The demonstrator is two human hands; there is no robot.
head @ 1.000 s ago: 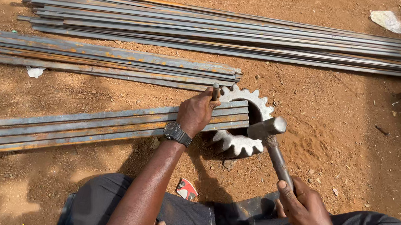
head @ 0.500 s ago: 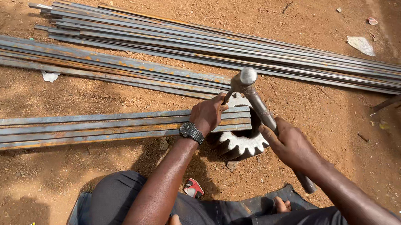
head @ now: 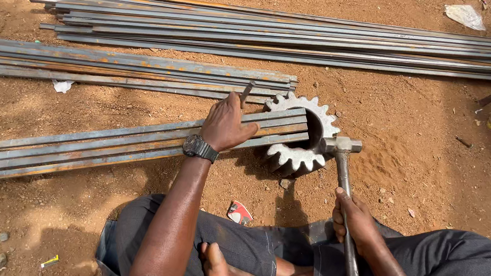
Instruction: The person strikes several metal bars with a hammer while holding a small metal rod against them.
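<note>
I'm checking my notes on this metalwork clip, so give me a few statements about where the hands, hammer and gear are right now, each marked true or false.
1. The left hand rests on the flat steel bars and holds a short chisel. True.
2. The right hand grips the hammer right at its head. False: it grips the handle, well below the head.
3. The bar ends lie across a toothed gear. True.
4. The hammer head is raised high above the bars. False: it sits low, beside the gear's right edge.
5. A wristwatch is on the left wrist. True.
</note>
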